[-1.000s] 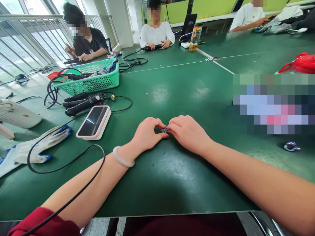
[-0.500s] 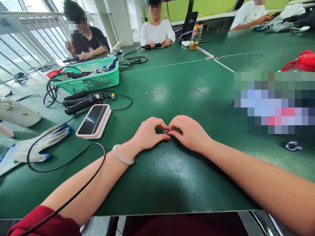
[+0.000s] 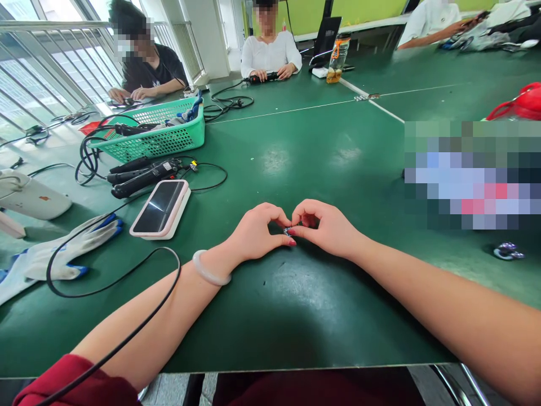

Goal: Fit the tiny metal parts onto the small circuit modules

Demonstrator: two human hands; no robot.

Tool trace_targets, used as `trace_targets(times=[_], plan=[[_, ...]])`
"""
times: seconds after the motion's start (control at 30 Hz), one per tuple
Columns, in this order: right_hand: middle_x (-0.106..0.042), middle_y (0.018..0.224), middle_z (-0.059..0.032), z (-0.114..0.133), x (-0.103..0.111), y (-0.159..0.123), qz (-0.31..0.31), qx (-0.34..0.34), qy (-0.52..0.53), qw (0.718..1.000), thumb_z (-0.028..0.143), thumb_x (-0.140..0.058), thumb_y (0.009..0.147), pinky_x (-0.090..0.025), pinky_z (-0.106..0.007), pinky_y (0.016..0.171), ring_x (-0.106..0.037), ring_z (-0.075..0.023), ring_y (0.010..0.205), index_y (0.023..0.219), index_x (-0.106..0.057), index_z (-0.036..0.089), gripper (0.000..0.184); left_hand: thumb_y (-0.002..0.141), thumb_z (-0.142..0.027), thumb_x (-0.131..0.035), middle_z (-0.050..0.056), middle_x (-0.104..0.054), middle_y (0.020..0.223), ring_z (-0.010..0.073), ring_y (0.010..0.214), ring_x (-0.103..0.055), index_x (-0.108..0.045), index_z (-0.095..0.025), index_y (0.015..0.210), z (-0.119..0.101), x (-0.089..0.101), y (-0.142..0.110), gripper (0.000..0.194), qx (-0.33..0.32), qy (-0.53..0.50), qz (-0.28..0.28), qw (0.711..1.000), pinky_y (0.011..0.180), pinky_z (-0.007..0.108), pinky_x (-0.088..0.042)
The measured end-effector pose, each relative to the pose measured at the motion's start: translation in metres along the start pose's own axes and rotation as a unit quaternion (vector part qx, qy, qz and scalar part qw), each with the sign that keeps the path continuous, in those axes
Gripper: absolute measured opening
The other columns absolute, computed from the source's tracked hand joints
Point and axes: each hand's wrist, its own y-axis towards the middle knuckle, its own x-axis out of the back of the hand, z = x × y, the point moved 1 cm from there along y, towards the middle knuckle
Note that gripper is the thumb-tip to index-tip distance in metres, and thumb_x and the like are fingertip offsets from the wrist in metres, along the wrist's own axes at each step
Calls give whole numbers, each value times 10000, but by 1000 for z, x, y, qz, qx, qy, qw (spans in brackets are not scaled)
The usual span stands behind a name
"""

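Just above the table, my left hand (image 3: 256, 232) and my right hand (image 3: 327, 228) meet at their fingertips. Between them is a small dark, silvery patterned piece (image 3: 288, 231), mostly covered by the fingers; its exact kind I cannot make out. Both hands are closed in a pinch on it, thumbs toward me, with red nails showing. A pale bangle (image 3: 210, 268) circles my left wrist. Left of that hand lies a phone-like device (image 3: 161, 208) with a dark screen and a pink-white case.
Black handheld tools (image 3: 146, 176) and a green basket (image 3: 156, 141) stand at the left. A white-blue glove (image 3: 63, 251) lies nearer, and a black cable (image 3: 180, 265) loops over my left forearm. A small shiny purple-silver object (image 3: 508, 251) is at right. Several people sit across the table (image 3: 296, 135).
My fingertips have shifted slightly around the small piece, the right thumb now lying over it. At the far left, a person's raised hand has come down to the table.
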Motion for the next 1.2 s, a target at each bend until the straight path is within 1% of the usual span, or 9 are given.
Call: trace_targets(times=[0.2, 0.5, 0.57, 0.67, 0.73, 0.83, 0.93, 1.1, 1.2], plan=[[-534, 691, 19, 3, 2, -1, -3, -8, 26, 1000, 268, -604, 783, -372, -258, 557, -433, -104, 582, 744, -613, 199, 79, 647, -371, -777, 11, -663, 863, 175, 858, -594, -623, -198, 779, 0, 0, -1, 266, 10, -10, -6, 1000, 809, 332, -464], [-550, 677, 22, 2, 1, -1, -14, 3, -18, 1000, 285, -629, 779, -391, -256, 569, -456, -111, 592, 753, -612, 204, 87, 641, -355, -779, 5, -671, 863, 171, 852, -603, -634, -202, 780, 1, -1, 0, 252, 20, -23, -8, 1000, 804, 324, -469], [-574, 686, 13, 1, 3, 0, -33, 0, -39, 999, 288, -584, 821, -397, -259, 570, -474, -114, 592, 758, -621, 202, 113, 640, -346, -778, -1, -677, 861, 171, 854, -605, -641, -209, 788, 1, 0, 0, 244, 36, -12, -21, 999, 798, 323, -468], [-619, 749, -9, -5, 8, 1, -53, -2, -120, 991, 252, -543, 854, -426, -281, 620, -524, -134, 647, 785, -656, 201, 142, 644, -333, -770, -7, -691, 849, 182, 861, -607, -652, -218, 786, 1, 1, 1, 217, 76, 28, -53, 995, 790, 334, -461], [-646, 834, -23, -10, 10, 1, -39, -1, -173, 984, 231, -579, 832, -454, -299, 675, -564, -155, 723, 862, -689, 205, 117, 653, -331, -760, -8, -698, 845, 189, 862, -609, -657, -223, 786, 1, 2, 2, 200, 97, 48, -67, 992, 789, 343, -456], [-669, 951, -36, -14, 10, 1, -8, 4, -220, 976, 231, -605, 827, -481, -327, 777, -596, -189, 857, 975, -711, 221, 182, 660, -337, -753, -10, -704, 845, 192, 871, -613, -660, -228, 795, 0, 2, 3, 197, 109, 50, -67, 991, 792, 346, -457], [-685, 962, -36, -15, 7, 2, 24, 13, -253, 967, 209, -590, 840, -479, -347, 854, -596, -207, 929, 959, -731, 231, 186, 663, -338, -751, -11, -708, 854, 190, 878, -618, -661, -229, 798, 0, 2, 3, 195, 111, 40, -59, 991, 801, 343, -461], [-694, 945, -36, -13, 7, 1, 24, 24, -257, 966, 114, -481, 868, -476, -345, 851, -601, -196, 921, 973, -720, 224, 283, 666, -332, -746, -3, -710, 879, 188, 874, -630, -663, -223, 824, 3, 2, 3, 209, 120, 25, -59, 991, 820, 350, -467], [-676, 876, -47, -11, 7, -1, 9, 12, -263, 965, 270, -569, 859, -482, -349, 764, -600, -208, 862, 929, -697, 204, 160, 670, -335, -741, 3, -708, 892, 188, 880, -634, -664, -220, 841, 5, 2, 3, 220, 128, 6, -52, 990, 829, 353, -472]])
